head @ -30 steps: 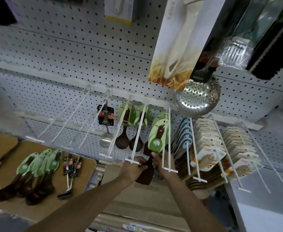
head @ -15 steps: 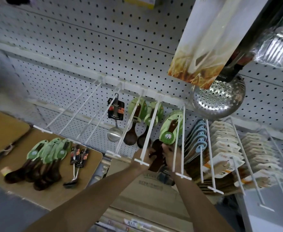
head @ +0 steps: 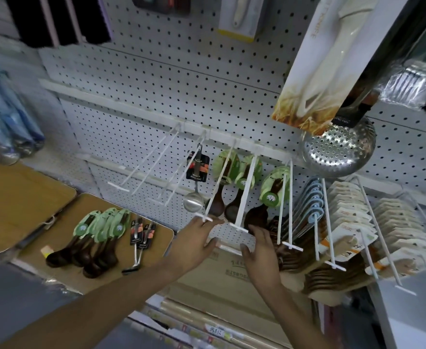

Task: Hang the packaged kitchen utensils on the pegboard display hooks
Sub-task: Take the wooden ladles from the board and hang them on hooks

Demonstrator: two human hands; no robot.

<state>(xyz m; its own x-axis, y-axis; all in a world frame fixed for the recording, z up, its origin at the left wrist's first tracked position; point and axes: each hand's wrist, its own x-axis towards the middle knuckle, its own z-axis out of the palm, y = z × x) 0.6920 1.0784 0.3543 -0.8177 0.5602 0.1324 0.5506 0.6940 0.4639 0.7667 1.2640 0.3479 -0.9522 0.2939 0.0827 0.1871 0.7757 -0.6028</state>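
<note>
A dark wooden ladle with a green card [head: 269,197] hangs on a white double hook [head: 286,205] of the pegboard [head: 181,96]. Two more green-carded wooden ladles [head: 229,182] and a steel ladle [head: 194,200] hang to its left. My left hand [head: 196,243] and my right hand [head: 262,248] are both just below the hook tips, fingers spread, holding nothing. On a brown board [head: 63,230] at lower left lie several green-carded wooden ladles [head: 98,238] and two small black-carded utensils [head: 141,238].
Three bare white hooks [head: 154,167] jut out left of the steel ladle. Blue-carded and beige-carded packs [head: 353,222] fill hooks on the right. A steel skimmer [head: 337,147] and a tall white knife box [head: 315,59] hang overhead. A cardboard box [head: 227,278] sits below my hands.
Both hands held the wooden ladle at the hook before; now it hangs free and both hands have let go and dropped slightly below it.
</note>
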